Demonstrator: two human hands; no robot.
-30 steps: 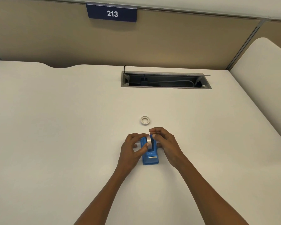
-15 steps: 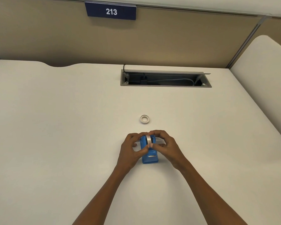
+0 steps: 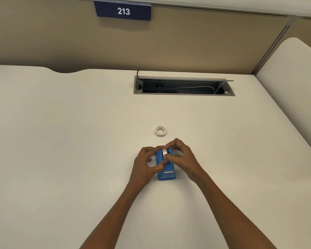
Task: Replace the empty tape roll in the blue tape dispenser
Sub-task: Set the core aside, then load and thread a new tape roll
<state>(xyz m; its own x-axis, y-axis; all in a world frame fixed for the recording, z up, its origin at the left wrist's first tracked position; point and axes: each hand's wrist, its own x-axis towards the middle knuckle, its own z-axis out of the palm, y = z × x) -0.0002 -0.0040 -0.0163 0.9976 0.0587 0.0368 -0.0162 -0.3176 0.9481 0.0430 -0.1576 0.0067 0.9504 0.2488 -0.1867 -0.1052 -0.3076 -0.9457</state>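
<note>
The blue tape dispenser (image 3: pixel 166 174) stands on the white desk (image 3: pixel 61 141), its metal cutter facing me. A clear tape roll (image 3: pixel 164 153) sits upright in the dispenser's well. My left hand (image 3: pixel 145 163) holds the dispenser's left side, thumb and fingers against the roll. My right hand (image 3: pixel 182 157) pinches the roll from the right and top. A small white ring, the empty tape roll (image 3: pixel 160 131), lies flat on the desk just beyond my hands.
An open cable tray (image 3: pixel 183 86) with cords is recessed in the desk farther back. A tan partition with a "213" sign (image 3: pixel 123 11) stands behind. A second white desk (image 3: pixel 291 83) adjoins on the right.
My right hand's fingers have shifted over the roll's top and front. The roll sits a little lower in the dispenser. The left hand stays on the dispenser.
</note>
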